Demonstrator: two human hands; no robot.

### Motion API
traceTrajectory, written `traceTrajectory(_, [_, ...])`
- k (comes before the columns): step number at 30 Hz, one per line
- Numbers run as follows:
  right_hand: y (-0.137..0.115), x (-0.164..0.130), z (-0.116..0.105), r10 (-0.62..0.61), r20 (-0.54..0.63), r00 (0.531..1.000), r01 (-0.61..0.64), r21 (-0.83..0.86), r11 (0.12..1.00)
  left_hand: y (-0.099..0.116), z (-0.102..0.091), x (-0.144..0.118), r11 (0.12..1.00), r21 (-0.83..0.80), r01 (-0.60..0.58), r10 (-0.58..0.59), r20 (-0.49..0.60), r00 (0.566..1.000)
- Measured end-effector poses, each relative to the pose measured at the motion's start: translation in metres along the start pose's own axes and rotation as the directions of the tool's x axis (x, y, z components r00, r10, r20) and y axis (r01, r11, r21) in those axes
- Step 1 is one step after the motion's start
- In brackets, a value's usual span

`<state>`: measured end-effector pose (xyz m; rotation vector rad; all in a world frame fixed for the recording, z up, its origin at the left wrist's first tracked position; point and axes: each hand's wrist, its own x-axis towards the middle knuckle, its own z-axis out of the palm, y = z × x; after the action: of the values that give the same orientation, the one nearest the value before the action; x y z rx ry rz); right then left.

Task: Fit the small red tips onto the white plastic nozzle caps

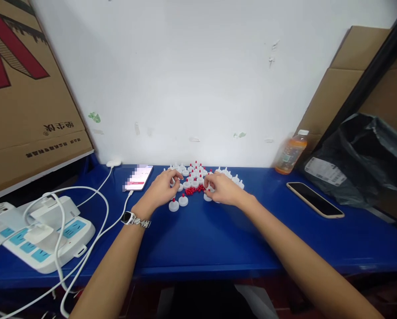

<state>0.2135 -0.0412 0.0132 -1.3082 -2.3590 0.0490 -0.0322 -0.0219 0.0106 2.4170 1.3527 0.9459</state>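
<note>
Two bare hands work over a cluster of white caps (194,182) at the center of the frame, set out on a blue table (212,239) against a white wall (198,88). The left hand (167,187), a watch (128,217) on its wrist, curls its thumb and fingers toward each other at the cluster's left edge; whether it pinches a cap cannot be told. The right hand (218,187) bends its fingers down over a cap (208,197) at the right of the cluster, its grip partly hidden and impossible to confirm. Many caps in the middle wear red tips, while others at either side show bare white spouts. A pile of small red tips (191,191) lies between the hands, and two red-tipped caps (173,205) stand in front of the left hand. At left sit a plugged-in phone (141,180), a white power strip (48,264) and a cardboard box (29,110); at right, a second phone (314,200), an orange drink bottle (290,153) and a dark plastic bag (361,155).
</note>
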Motion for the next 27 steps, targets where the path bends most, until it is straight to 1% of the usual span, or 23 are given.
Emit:
traceTrajectory(2, [0.004,0.013,-0.004,0.032,-0.020,0.999,-0.032,0.012,0.999,-0.001,0.001,0.000,1.000,0.014,-0.013,0.013,-0.008,1.000])
traceTrajectory(5, [0.008,0.051,-0.002,0.064,-0.020,0.998,-0.063,0.027,0.998,-0.004,0.003,0.000,0.999,0.035,-0.021,0.022,-0.016,1.000])
traceTrajectory(7, [0.010,0.084,0.006,0.121,0.007,0.993,-0.121,-0.026,0.992,-0.006,0.003,0.000,0.999,0.041,-0.019,0.020,-0.023,1.000])
traceTrajectory(9, [0.009,0.113,0.018,0.162,0.053,0.985,-0.155,-0.116,0.981,-0.008,0.004,0.000,0.999,0.041,-0.017,0.018,-0.030,0.999])
traceTrajectory(10, [0.008,0.125,0.024,0.166,0.067,0.984,-0.157,-0.127,0.979,-0.008,0.004,0.000,0.999,0.039,-0.016,0.018,-0.034,0.999])
traceTrajectory(13, [0.004,0.143,0.038,0.164,0.091,0.982,-0.153,-0.122,0.981,-0.010,0.004,0.000,0.999,0.039,-0.018,0.020,-0.050,0.999])
traceTrajectory(16, [-0.002,0.135,0.037,0.154,0.055,0.987,-0.149,-0.081,0.985,-0.009,0.004,-0.001,0.997,0.071,-0.038,0.045,-0.100,0.994])
traceTrajectory(17, [-0.004,0.128,0.033,0.149,0.028,0.989,-0.148,-0.028,0.989,-0.007,0.004,-0.001,0.995,0.084,-0.048,0.058,-0.127,0.990])
traceTrajectory(18, [-0.007,0.119,0.029,0.142,0.000,0.990,-0.142,0.043,0.989,-0.005,0.004,-0.001,0.994,0.092,-0.058,0.072,-0.155,0.985])
traceTrajectory(19, [-0.011,0.108,0.025,0.142,-0.038,0.989,-0.134,0.171,0.976,-0.003,0.005,-0.001,0.993,0.097,-0.071,0.087,-0.175,0.981])
traceTrajectory(20, [-0.014,0.096,0.021,0.140,-0.058,0.988,-0.115,0.320,0.941,-0.001,0.006,-0.001,0.992,0.094,-0.083,0.099,-0.182,0.978])
traceTrajectory(21, [-0.018,0.084,0.018,0.138,-0.072,0.988,-0.093,0.434,0.896,0.002,0.007,-0.001,0.992,0.081,-0.094,0.107,-0.165,0.980])
traceTrajectory(23, [-0.023,0.061,0.014,0.139,-0.103,0.985,-0.060,0.552,0.832,0.006,0.011,-0.001,0.993,0.028,-0.110,0.112,-0.074,0.991])
traceTrajectory(25, [-0.024,0.041,0.013,0.173,-0.140,0.975,-0.065,0.564,0.823,0.010,0.016,-0.001,0.994,-0.035,-0.106,0.107,0.027,0.994])
traceTrajectory(27, [-0.019,0.026,0.014,0.186,-0.175,0.967,-0.082,0.477,0.875,0.012,0.019,-0.001,0.992,-0.079,-0.096,0.102,0.072,0.992])
